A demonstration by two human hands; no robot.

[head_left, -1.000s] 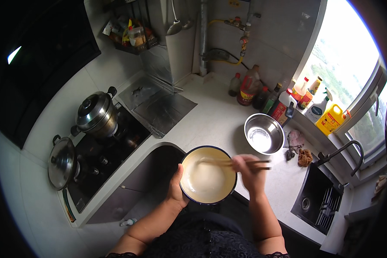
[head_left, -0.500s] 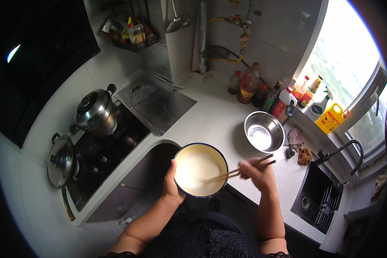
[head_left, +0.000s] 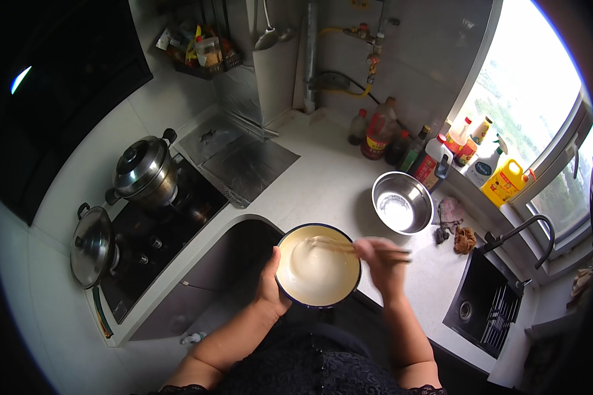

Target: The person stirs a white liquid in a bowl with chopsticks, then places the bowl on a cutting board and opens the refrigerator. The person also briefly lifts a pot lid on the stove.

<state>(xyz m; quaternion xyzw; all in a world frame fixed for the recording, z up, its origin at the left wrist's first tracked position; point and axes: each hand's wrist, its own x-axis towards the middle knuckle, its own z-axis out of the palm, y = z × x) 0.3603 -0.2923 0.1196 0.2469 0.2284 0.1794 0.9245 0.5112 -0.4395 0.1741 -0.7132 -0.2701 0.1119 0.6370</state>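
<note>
A cream-coloured bowl with a dark blue rim (head_left: 350,289) is held in front of my body by my left hand (head_left: 271,288), thumb over its left edge. Inside lies a pale, whitish batter-like liquid (head_left: 317,275) with a swirl at its upper left. My right hand (head_left: 382,266), smeared by motion, is closed round a pair of chopsticks (head_left: 339,246). Their tips reach into the liquid near the far side of the bowl. Beyond my right hand, an empty-looking steel bowl (head_left: 425,209) stands on the counter.
The white counter (head_left: 329,178) curves round me. At left, a lidded steel pot (head_left: 145,172) and a lidded pan (head_left: 91,247) sit on the black hob (head_left: 135,273). Several bottles (head_left: 379,128) line the back right. A dark sink (head_left: 471,306) and cloths (head_left: 451,214) are at right.
The bowl has shifted slightly right. The chopstick tips have swept from the liquid's lower right to its upper part, and my right hand has moved slightly left.
</note>
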